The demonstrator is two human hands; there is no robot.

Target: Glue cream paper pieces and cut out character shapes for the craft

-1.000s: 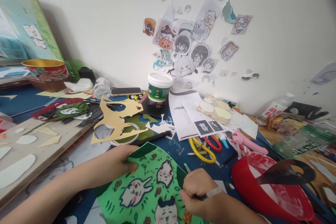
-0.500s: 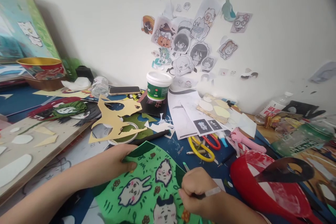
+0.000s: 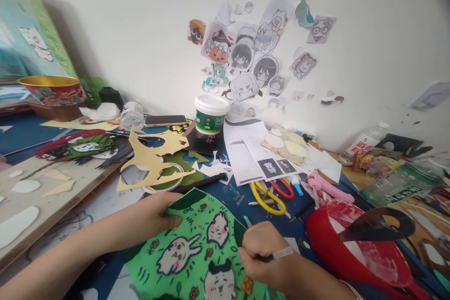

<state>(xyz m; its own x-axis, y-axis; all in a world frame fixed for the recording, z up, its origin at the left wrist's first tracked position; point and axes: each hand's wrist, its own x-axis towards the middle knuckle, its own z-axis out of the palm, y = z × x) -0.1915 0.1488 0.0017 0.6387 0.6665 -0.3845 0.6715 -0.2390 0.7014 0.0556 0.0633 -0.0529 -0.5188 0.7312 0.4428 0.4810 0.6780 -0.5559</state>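
Observation:
A green sheet [image 3: 186,262] with drawn white characters, small flowers and dark grass marks is tilted at the bottom centre. My left hand [image 3: 165,215] pinches its upper left edge, thumb on the front. At the sheet's right side my right hand [image 3: 262,251] is closed round a slim pen [image 3: 283,252] with a clear end. The pen's tip is hidden behind the fingers. Just above that hand, the tip of a teal pen or marker [image 3: 247,221] shows.
Yellow-handled scissors [image 3: 269,199], a black marker [image 3: 207,181] and a cut yellow sheet [image 3: 140,150] lie beyond the hands. On the right sits a red bowl [image 3: 316,234]. A white-lidded tub [image 3: 210,117] stands near the wall; a board [image 3: 52,197] is at left.
The view has shifted slightly, so most things appear a little further left. Both hands keep their holds, with the green sheet nearly unmoved between them.

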